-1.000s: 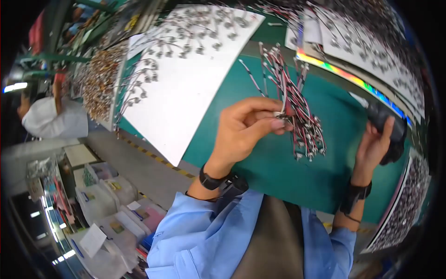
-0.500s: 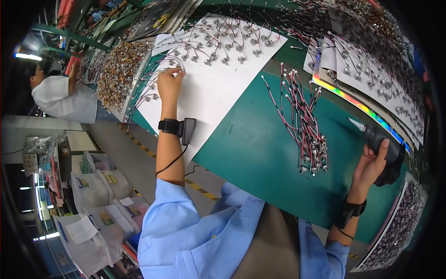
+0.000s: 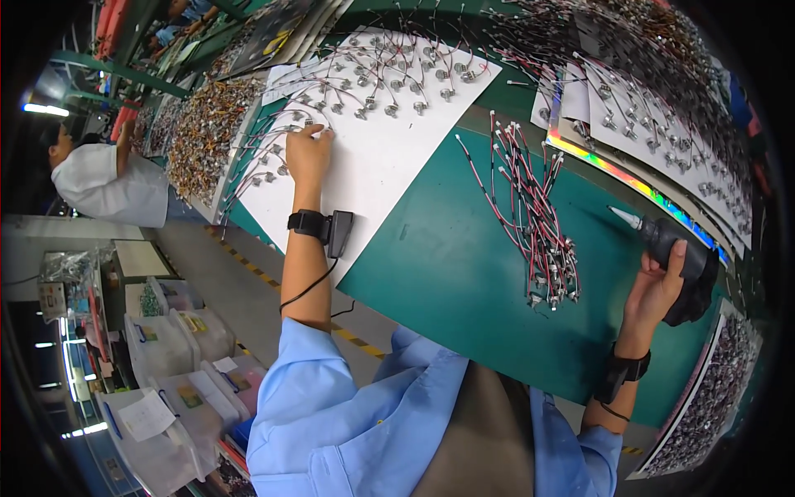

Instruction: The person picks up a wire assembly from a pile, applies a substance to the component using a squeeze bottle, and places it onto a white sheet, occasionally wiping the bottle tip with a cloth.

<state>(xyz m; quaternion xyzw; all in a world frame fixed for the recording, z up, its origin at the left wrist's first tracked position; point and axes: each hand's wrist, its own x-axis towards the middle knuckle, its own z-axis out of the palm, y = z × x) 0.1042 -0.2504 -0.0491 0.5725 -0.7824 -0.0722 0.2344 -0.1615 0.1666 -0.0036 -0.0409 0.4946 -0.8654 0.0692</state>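
My left hand [image 3: 309, 157] is over the white sheet [image 3: 364, 157], fingertips pinched together at a small wired metal part at the end of a row. The fingers partly hide that part. Rows of similar round metal parts with thin wires [image 3: 391, 109] lie across the sheet's far half. On the right, my right hand [image 3: 654, 286] is wrapped around a black bottle-like applicator [image 3: 675, 248] with a pale pointed nozzle, which points to the upper left. A loose bundle of red, black and white wired parts [image 3: 530, 224] lies between my hands on the green mat [image 3: 439, 240].
Heaped small parts fill a tray [image 3: 217, 132] at the far left, and another tray [image 3: 704, 398] sits at the right. More sheets with wired parts [image 3: 654, 124] lie at the far right. Plastic bins [image 3: 157, 340] stand at the left; a person in white [image 3: 116, 178] is beyond.
My left hand has shifted slightly right and nearer, its fingers more curled. The view has shifted a little. My right hand still grips the applicator.
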